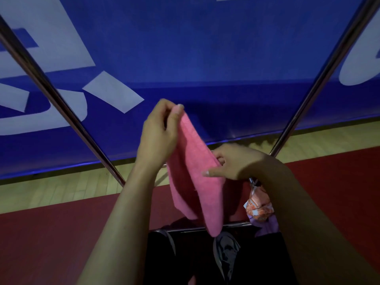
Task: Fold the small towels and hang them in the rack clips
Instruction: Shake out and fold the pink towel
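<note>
Slippage is looking like the risk: the left hand [158,132] is only pinching the top corner of the small pink terry towel [195,182] mid-air between the rack's slanted metal poles [61,103]. The right hand [232,161] is pinching its edge lower down, so a loosening grip probably means the fold is falling open.

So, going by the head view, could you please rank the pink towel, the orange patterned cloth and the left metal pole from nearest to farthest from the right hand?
From the right hand:
1. Pink towel: held in its fingers, just to its left.
2. Orange patterned cloth: hanging just below the hand.
3. Left metal pole: far off to the left, beyond the left hand.
</note>
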A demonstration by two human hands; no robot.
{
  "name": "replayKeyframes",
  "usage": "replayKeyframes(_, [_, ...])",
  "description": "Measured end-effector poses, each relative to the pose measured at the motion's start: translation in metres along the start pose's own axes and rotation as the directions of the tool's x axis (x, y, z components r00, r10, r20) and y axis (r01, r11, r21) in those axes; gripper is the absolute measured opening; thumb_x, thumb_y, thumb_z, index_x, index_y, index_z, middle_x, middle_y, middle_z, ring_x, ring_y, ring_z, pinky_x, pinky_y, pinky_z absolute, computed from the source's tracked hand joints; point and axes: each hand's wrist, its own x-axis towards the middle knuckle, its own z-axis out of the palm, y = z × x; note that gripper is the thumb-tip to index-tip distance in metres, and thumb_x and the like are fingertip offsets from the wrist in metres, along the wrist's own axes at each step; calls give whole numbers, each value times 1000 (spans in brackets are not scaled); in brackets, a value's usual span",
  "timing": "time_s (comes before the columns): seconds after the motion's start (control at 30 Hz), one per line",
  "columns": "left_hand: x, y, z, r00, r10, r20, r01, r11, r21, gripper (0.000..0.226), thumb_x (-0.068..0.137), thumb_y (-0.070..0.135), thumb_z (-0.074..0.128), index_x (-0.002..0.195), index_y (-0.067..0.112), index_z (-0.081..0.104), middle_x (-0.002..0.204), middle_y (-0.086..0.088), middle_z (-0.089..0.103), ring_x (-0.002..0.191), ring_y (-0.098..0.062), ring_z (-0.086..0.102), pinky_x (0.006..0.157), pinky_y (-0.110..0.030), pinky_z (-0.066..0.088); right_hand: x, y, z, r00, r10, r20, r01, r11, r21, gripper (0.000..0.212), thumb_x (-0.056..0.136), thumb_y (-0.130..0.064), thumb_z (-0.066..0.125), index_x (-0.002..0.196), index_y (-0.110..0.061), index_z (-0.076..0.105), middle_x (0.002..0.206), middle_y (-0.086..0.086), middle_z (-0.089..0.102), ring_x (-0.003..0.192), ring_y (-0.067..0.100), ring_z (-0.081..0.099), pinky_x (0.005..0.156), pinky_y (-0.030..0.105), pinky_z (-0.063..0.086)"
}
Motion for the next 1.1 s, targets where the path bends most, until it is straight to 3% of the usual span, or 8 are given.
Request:
replayKeyframes(0.1, [4, -6, -9, 983, -92, -157, 90, 996, -21, 30, 110, 36, 49, 100, 9, 58, 75, 9, 52, 64, 4, 47, 60, -12, 37, -3, 7, 2, 987, 95, 130, -83, 992, -99, 38, 86, -59, 70, 82, -21, 68, 66, -7, 61, 63, 8, 54, 63, 27, 46])
replayKeyframes(0.27, [7, -14, -20, 950, -171, -262, 172, 985, -18, 34, 111, 43, 43, 103, 12, 56, 76, 11, 51, 62, 8, 47, 59, -9, 37, 1, 21, 11, 944, 212, 253, -164, 966, -197, 30, 93, -51, 64, 80, -26, 57, 75, -9, 55, 73, 15, 55, 72, 32, 46])
replayKeyframes(0.47, [8, -13, -24, 946, -213, -246, 212, 977, -32, 35, 109, 46, 44, 89, 18, 54, 70, 13, 51, 59, 6, 46, 56, -12, 36, 6, 13, 8, 976, 210, 64, -200, 971, -134, 27, 105, -40, 44, 81, -27, 43, 96, -2, 55, 92, 21, 53, 79, 33, 39])
replayKeyframes(0.7, [1, -5, -16, 972, -165, 165, 161, 986, 35, 43, 103, 44, 59, 78, 9, 62, 60, 3, 60, 57, -6, 52, 58, -18, 44, 7, -11, -10, 961, 83, -265, 8, 946, 323, 28, 102, -33, 50, 89, -10, 59, 81, 4, 62, 78, 20, 57, 81, 44, 48])
replayKeyframes(0.83, [-6, 7, -12, 884, -57, 463, 59, 998, 10, 30, 102, 33, 65, 81, 12, 70, 77, -6, 72, 68, -7, 61, 66, -24, 48, 9, -19, -9, 944, 142, -297, 107, 722, 683, 44, 80, -51, 55, 97, -14, 71, 95, 12, 75, 94, 33, 70, 96, 55, 51])
replayKeyframes(0.93, [-10, 9, -6, 799, -48, 600, 44, 999, 21, 34, 98, 42, 69, 82, 12, 73, 79, -7, 72, 70, -17, 65, 72, -34, 53, 8, -20, -11, 953, 172, -248, 139, 480, 866, 34, 90, -26, 54, 105, -2, 71, 95, 20, 72, 89, 31, 68, 85, 46, 56])
replayKeyframes(1.03, [-13, 8, 1, 768, -59, 638, 38, 998, 46, 50, 87, 54, 78, 78, 6, 65, 68, -8, 64, 59, -21, 54, 61, -40, 48, 7, -21, -14, 958, 182, -221, 133, 402, 906, 28, 99, -10, 46, 98, -4, 73, 86, 13, 72, 77, 20, 68, 64, 27, 54])
replayKeyframes(1.1, [-14, 9, 5, 777, -70, 626, 36, 997, 66, 57, 80, 59, 81, 76, 6, 60, 63, 0, 57, 57, -13, 48, 58, -37, 43, 7, -22, -14, 952, 203, -228, 139, 376, 916, 27, 99, -9, 46, 96, -6, 74, 87, 13, 72, 80, 21, 69, 68, 28, 55])
